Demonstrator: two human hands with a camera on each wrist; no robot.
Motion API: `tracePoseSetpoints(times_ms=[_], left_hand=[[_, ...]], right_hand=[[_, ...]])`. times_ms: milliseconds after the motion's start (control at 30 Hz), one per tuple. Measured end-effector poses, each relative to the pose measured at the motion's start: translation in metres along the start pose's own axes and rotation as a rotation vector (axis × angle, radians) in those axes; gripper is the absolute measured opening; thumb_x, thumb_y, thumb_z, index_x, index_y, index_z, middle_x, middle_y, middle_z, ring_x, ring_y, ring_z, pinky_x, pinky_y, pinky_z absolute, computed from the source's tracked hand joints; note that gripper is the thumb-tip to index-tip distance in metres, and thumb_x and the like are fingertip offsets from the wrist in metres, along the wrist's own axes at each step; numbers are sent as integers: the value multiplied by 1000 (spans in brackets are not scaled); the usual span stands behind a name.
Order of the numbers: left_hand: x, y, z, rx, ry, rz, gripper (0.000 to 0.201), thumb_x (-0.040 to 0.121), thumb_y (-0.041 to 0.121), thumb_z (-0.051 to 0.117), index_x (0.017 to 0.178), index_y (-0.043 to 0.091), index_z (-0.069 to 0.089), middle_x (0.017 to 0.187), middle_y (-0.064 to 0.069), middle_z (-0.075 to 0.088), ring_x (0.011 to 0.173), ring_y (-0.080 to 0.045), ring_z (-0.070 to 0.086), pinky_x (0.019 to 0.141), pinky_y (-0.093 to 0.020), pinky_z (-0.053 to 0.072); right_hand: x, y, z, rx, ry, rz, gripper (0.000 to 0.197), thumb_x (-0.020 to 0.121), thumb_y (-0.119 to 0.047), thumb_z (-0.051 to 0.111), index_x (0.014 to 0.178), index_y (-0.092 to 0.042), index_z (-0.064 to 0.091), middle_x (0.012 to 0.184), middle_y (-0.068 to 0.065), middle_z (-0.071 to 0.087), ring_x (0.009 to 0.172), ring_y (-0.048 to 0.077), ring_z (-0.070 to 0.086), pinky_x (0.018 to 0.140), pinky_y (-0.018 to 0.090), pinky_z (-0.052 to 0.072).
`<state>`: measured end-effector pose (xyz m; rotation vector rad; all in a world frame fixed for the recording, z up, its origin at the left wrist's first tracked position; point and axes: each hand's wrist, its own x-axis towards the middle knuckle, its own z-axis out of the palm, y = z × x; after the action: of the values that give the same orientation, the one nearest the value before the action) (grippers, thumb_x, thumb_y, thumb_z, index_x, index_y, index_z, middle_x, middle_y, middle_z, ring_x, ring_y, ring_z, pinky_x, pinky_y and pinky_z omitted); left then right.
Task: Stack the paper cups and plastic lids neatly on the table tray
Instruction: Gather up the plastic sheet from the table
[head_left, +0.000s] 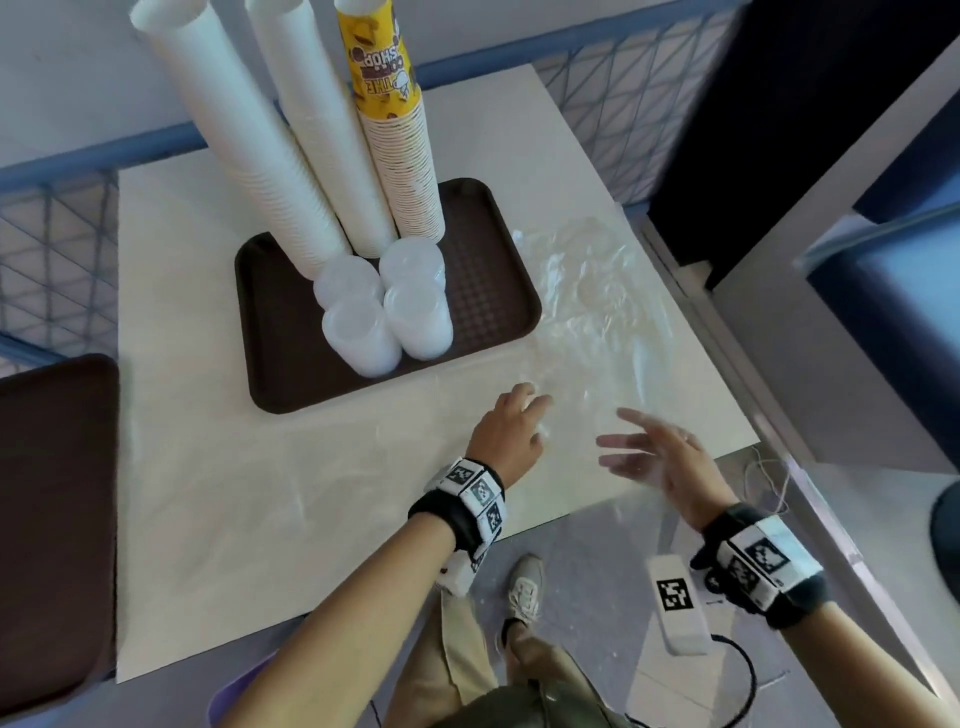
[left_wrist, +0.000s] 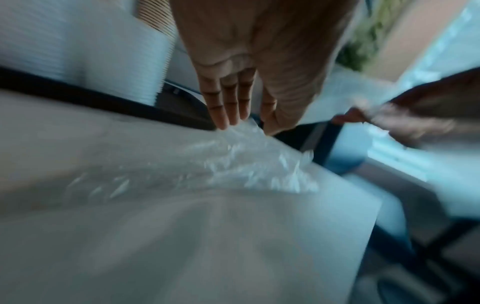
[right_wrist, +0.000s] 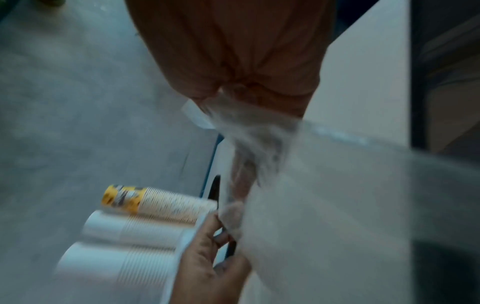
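Head view shows my two hands low over a pale bench, both working at a sheet of clear plastic wrapping (head_left: 587, 291) that sprawls to the right of a brown tray (head_left: 498, 291). On that tray stand three tall columns of paper cups (head_left: 322, 156), two white and one with a yellow printed cup on top, and just in front of them four short stacks of plastic lids (head_left: 384, 312), packed close together. So the stacking looks done, and the step in hand seems to be clearing the wrapper.

My left hand (head_left: 511, 431) has its fingers fairly straight, fingertips (left_wrist: 228, 121) touching the crinkled film (the left wrist view is blurred, so I cannot say whether it pinches). My right hand (head_left: 660, 457) is spread, fingers apart, with film draped across it; I cannot tell if it grips.

To do this well, I judge I should gather the film toward myself and away from the tray, since a snag or tug could topple the leaning cup columns.
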<state>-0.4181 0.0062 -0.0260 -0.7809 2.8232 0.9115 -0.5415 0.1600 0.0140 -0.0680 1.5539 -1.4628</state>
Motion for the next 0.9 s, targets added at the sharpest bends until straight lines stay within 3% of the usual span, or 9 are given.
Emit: tracePoseSetpoints(times_ms=[133, 300, 433, 500, 567, 667, 767, 833, 900], left_hand=[[20, -6, 21, 259, -195, 77, 41, 88, 11, 52, 128, 9, 48, 138, -16, 37, 124, -31, 40, 86, -42, 45], [19, -19, 28, -210, 112, -183, 12, 88, 11, 54, 87, -1, 57, 91, -16, 59, 81, -33, 58, 73, -38, 46], [15, 13, 9, -620, 294, -235, 8, 85, 10, 62, 79, 10, 57, 70, 5, 55, 57, -8, 54, 55, -7, 41], [20, 35, 4, -718, 219, -173, 9, 85, 12, 64, 79, 14, 58, 71, 4, 60, 55, 2, 54, 56, -8, 42], [25, 54, -4, -740, 55, -97, 6, 88, 10, 60, 89, 11, 66, 80, -8, 68, 61, 4, 57, 60, -11, 46], [48, 66, -17, -895, -36, -134, 22, 92, 3, 47, 92, 5, 68, 76, -9, 66, 61, -8, 62, 58, -15, 52], [90, 67, -23, -793, 175, -180, 18, 91, 6, 47, 86, 4, 64, 81, -10, 66, 59, -12, 65, 59, -26, 55], [124, 65, -19, -539, 231, -133, 17, 87, 12, 56, 101, 4, 61, 103, -13, 63, 84, -25, 65, 75, -33, 52], [152, 65, -6, -248, 103, -57, 44, 85, 17, 60, 126, 7, 49, 128, -14, 47, 112, -29, 50, 90, -37, 44]], right_hand=[[-8, 3, -36, 65, 139, -24, 32, 100, -17, 33, 122, -1, 51, 71, 8, 74, 58, 20, 69, 57, 27, 57], [1, 10, -45, 71, 233, 61, 35, 99, -19, 35, 127, -1, 48, 90, 19, 67, 64, 30, 67, 60, 36, 53], [12, 8, -15, -20, 70, 109, 55, 91, -56, 32, 127, -16, 45, 119, 18, 61, 92, 33, 66, 72, 40, 53], [17, 2, 6, -61, -19, 122, 79, 72, -78, 44, 124, -18, 48, 117, 13, 63, 96, 32, 66, 73, 40, 56], [23, -6, 20, -75, -60, 71, 90, 54, -78, 64, 114, -10, 59, 107, 16, 65, 89, 31, 66, 73, 41, 59], [29, -13, 16, 17, 62, -18, 50, 79, -44, 67, 108, -4, 62, 94, 18, 66, 72, 24, 70, 67, 36, 60], [30, -14, -8, 67, 148, -42, 27, 97, -9, 39, 117, -3, 55, 90, 13, 71, 67, 22, 71, 58, 29, 58], [25, -13, -26, 35, 170, -51, 27, 96, -10, 39, 116, -8, 56, 89, 9, 74, 73, 23, 72, 62, 31, 57], [14, -12, -43, 16, 180, -74, 29, 91, -24, 48, 116, -11, 58, 96, 12, 73, 81, 27, 71, 68, 35, 56]])
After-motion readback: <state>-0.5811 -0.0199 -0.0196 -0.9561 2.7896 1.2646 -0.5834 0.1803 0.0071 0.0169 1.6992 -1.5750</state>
